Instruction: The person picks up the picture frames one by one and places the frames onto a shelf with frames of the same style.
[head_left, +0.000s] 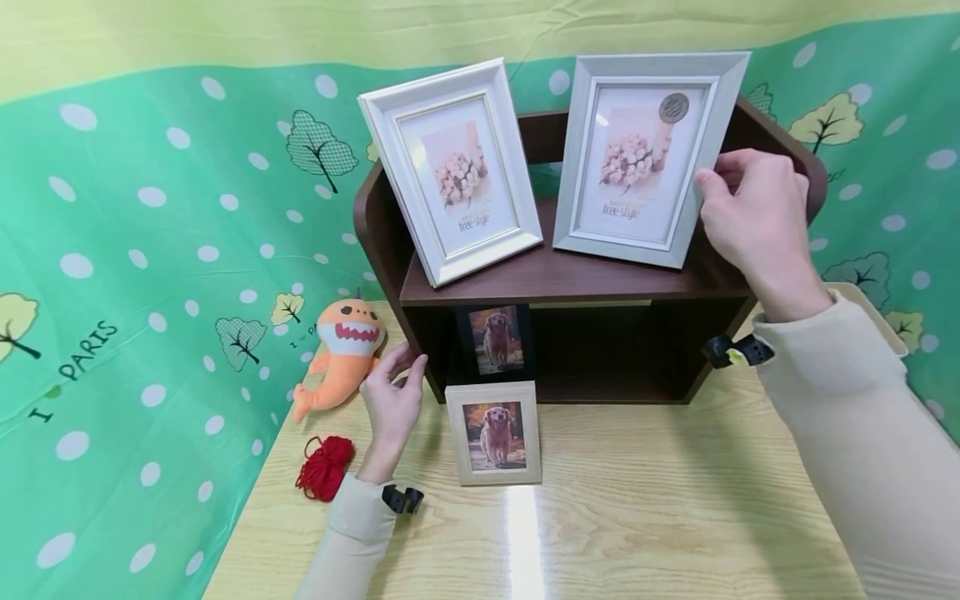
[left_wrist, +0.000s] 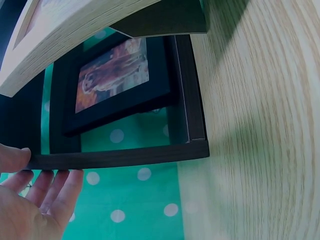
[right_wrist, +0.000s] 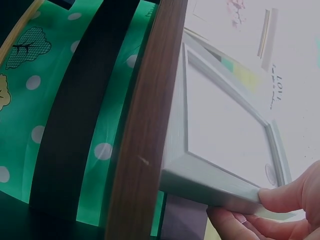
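Note:
A grey picture frame (head_left: 564, 200) with a flower print and a round sticker stands leaning on the top of a dark brown shelf (head_left: 480, 287). My right hand (head_left: 757, 212) pinches its right edge, thumb in front and fingers behind, as the right wrist view confirms. Left of it leans a white picture frame (head_left: 487, 265) with a similar print. My left hand (head_left: 393, 400) is at the shelf's left side panel (left_wrist: 120, 157), thumb on one face and fingers on the other. A black frame (left_wrist: 160, 75) with a dog photo stands inside the lower compartment.
A light wood frame (head_left: 499, 476) with a dog photo stands on the table (head_left: 637, 500) before the shelf. To the left lie an orange shark plush (head_left: 348, 358) and a bundle of red yarn (head_left: 326, 468). A green dotted cloth (head_left: 187, 275) hangs behind.

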